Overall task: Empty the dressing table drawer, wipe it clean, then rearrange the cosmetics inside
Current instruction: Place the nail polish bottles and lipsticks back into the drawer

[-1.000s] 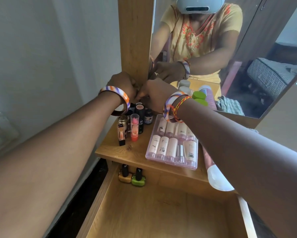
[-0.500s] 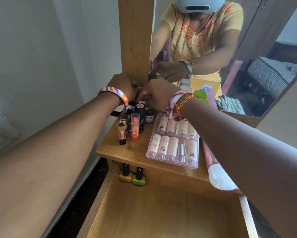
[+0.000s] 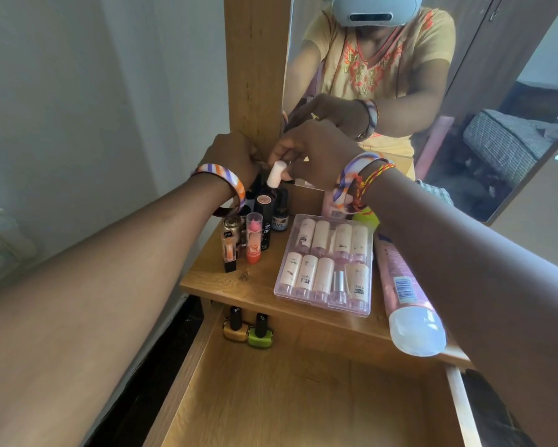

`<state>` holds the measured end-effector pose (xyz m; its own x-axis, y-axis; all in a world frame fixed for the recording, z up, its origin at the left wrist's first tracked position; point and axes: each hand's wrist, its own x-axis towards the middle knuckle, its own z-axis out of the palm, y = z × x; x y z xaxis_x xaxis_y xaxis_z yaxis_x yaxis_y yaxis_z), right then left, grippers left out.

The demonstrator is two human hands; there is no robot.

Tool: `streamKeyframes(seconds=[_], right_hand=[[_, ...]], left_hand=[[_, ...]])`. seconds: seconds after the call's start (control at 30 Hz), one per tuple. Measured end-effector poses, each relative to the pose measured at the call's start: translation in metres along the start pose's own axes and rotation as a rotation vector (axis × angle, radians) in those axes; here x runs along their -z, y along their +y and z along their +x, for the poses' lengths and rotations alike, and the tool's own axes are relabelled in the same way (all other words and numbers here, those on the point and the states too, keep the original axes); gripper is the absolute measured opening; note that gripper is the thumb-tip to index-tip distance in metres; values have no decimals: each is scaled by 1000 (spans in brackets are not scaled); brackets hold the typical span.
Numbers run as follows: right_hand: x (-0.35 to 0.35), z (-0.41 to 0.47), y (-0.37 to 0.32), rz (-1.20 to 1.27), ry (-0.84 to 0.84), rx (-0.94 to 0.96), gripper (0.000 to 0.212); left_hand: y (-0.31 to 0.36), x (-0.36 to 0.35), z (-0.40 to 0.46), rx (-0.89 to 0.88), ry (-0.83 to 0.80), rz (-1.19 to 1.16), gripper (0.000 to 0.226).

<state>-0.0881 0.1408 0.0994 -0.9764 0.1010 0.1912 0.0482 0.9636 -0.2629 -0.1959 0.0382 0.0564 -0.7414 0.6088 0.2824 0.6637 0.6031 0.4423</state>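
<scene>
Drawer (image 3: pixel 303 408): pulled open below the worktop; wooden floor bare apart from two bottles.
Worktop (image 3: pixel 261 285): wooden ledge directly above the drawer, carrying the cosmetics.
Mirror (image 3: pixel 432 91): rises behind the worktop, beside a wooden post (image 3: pixel 255 66).
Pink tube (image 3: pixel 400 298): lies on its side at the worktop's right edge, white cap overhanging the drawer.
Clear tray (image 3: pixel 326 262): on the worktop just left of the pink tube, holding two rows of small pale bottles.
Lipstick group (image 3: pixel 255 233): upright sticks and small dark bottles at the worktop's left rear.
Nail polish bottles (image 3: pixel 248 330): one yellow, one green, touching, in the drawer's rear left corner.
Right hand (image 3: pixel 316 153): above the lipstick group, fingers pinching a small white-capped bottle (image 3: pixel 276 174), held tilted.
Left hand (image 3: pixel 232 156): close beside the right hand, fingers curled; whether it grips anything cannot be told.
</scene>
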Motion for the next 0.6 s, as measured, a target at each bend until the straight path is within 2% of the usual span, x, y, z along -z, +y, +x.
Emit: streamKeyframes(seconds=[0.17, 0.6], right_hand=[[11, -6, 1, 77, 85, -35, 28], [16, -18, 9, 136, 242, -90, 29]], left_hand=[[-1, -2, 3, -62, 43, 86, 26], [6, 0, 0, -70, -30, 108, 26]])
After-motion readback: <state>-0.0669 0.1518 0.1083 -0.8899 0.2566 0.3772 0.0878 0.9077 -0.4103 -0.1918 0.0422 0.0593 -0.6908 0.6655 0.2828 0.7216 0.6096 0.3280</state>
